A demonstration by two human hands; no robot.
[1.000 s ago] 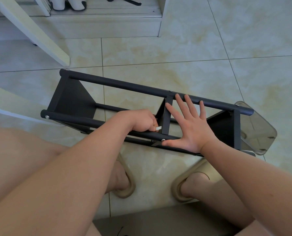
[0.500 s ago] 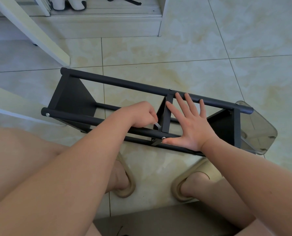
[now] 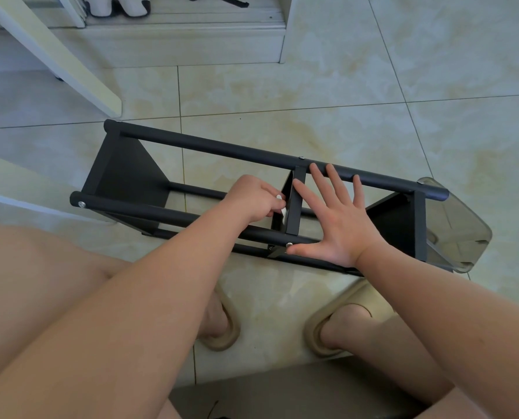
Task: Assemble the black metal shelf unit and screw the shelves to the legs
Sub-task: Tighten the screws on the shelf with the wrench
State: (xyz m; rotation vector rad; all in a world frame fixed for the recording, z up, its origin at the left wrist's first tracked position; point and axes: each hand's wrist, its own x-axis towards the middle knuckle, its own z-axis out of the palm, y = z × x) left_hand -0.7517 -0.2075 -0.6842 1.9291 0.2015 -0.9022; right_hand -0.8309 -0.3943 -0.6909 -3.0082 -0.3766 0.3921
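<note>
Bracing shelf unit (image 3: 403, 222) on its side: right hand (image 3: 340, 228), fingers (image 3: 337, 179) spread flat, steadies the legs (image 3: 210, 146) so left hand (image 3: 253, 198), pinching a small white tool (image 3: 281, 204), can presumably tighten middle shelf (image 3: 296, 204).

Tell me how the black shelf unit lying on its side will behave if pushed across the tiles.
The shelf unit would probably slide readily: smooth round legs lie on glossy tiles. It is likely rigid, with three shelves bridging the legs. It seems apt to shift, since the right hand presses flat on it.
</note>
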